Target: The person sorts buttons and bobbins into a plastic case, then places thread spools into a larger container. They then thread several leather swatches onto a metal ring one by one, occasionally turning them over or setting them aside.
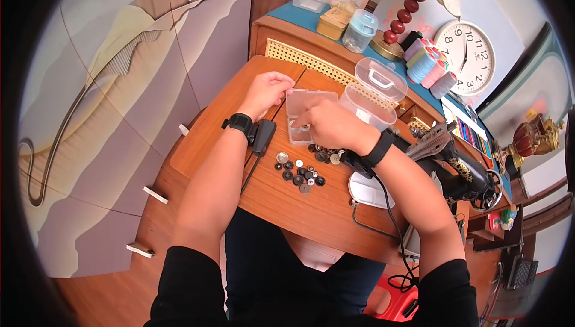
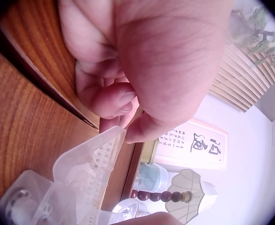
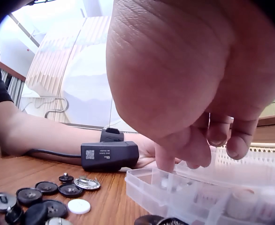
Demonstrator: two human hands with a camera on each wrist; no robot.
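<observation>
Head view, left grip [image 1: 265,94] pinching lid [image 1: 294,103] corner of clear box [image 1: 301,138], right grip [image 1: 336,123] over its compartments [image 1: 296,128], its hold unclear.

The person wears a black top, its sleeves [image 1: 185,285] ending around the elbows, and dark navy trousers [image 1: 254,261]. A black band [image 1: 239,124] circles the left wrist, with a black oblong box [image 1: 263,137] marked with a square code [image 3: 90,154] and small pale print. The right wrist has a black wristband [image 1: 380,149] too. Thin black cables [image 1: 389,198] trail from both wrists.
</observation>
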